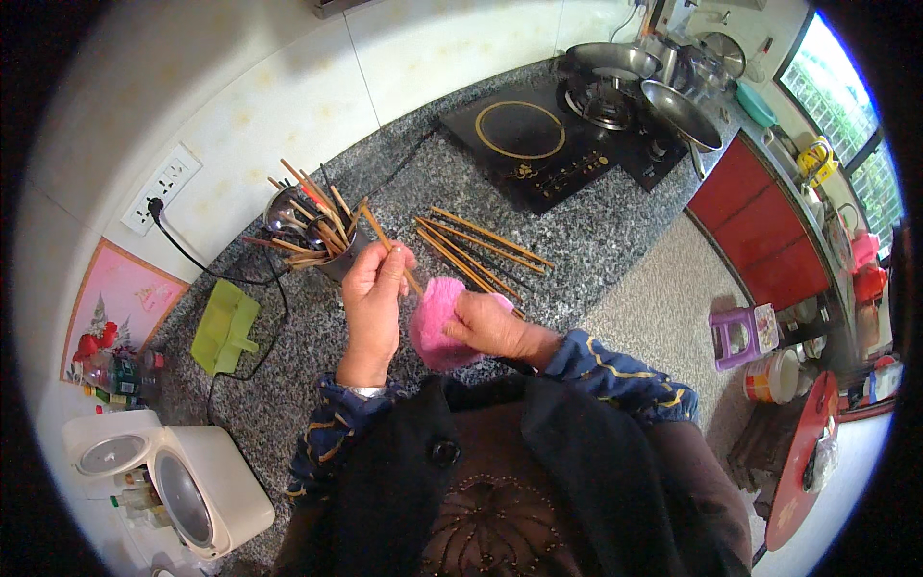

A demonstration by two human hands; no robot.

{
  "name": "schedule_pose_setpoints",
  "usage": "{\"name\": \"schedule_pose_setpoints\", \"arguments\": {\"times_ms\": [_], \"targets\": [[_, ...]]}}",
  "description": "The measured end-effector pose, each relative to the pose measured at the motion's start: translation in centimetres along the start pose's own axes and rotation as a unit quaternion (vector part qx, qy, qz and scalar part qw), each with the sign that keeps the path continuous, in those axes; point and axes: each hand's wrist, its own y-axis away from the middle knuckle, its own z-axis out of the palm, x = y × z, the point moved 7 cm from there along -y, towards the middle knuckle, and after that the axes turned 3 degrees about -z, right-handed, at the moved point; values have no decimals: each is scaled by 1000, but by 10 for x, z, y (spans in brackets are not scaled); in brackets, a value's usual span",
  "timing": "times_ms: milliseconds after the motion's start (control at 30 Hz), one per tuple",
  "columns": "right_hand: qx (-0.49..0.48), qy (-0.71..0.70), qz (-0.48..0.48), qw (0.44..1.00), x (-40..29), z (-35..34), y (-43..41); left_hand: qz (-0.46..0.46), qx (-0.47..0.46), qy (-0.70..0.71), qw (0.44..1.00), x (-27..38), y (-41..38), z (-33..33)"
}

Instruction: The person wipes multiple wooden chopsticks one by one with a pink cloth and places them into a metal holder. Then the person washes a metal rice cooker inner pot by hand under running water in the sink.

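Observation:
A wooden chopstick (376,228) slants between my hands. My left hand (376,296) pinches it near the middle between thumb and fingers. In my right hand (490,323) is a bunched pink cloth (438,317), and the chopstick's lower end runs up to the cloth; whether it is wrapped inside is hidden. Beyond the cloth, several loose chopsticks (490,245), brown and dark, lie side by side on the granite countertop (404,173). Just past my left hand stands a dark utensil holder (345,265), packed with chopsticks and metal ladles (280,209).
A black induction cooktop (520,130) and gas burner (602,101) with pans (681,115) sit at the back right. To the left are a green plastic container (225,326), a black power cord (287,303) and a white rice cooker (216,476). A purple stool (743,335) stands on the floor.

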Motion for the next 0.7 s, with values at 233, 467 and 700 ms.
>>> {"name": "schedule_pose_setpoints", "arguments": {"times_ms": [233, 467, 700], "targets": [[26, 6, -26, 999, 26, 21, 16, 74, 26, 9, 997, 35, 6, -4], [-27, 27, 27, 999, 38, 25, 20, 174, 110, -15, 979, 62, 33, -27], [-51, -33, 123, 991, 31, 22, 11, 340, 275, -127, 890, 124, 56, -65]]}}
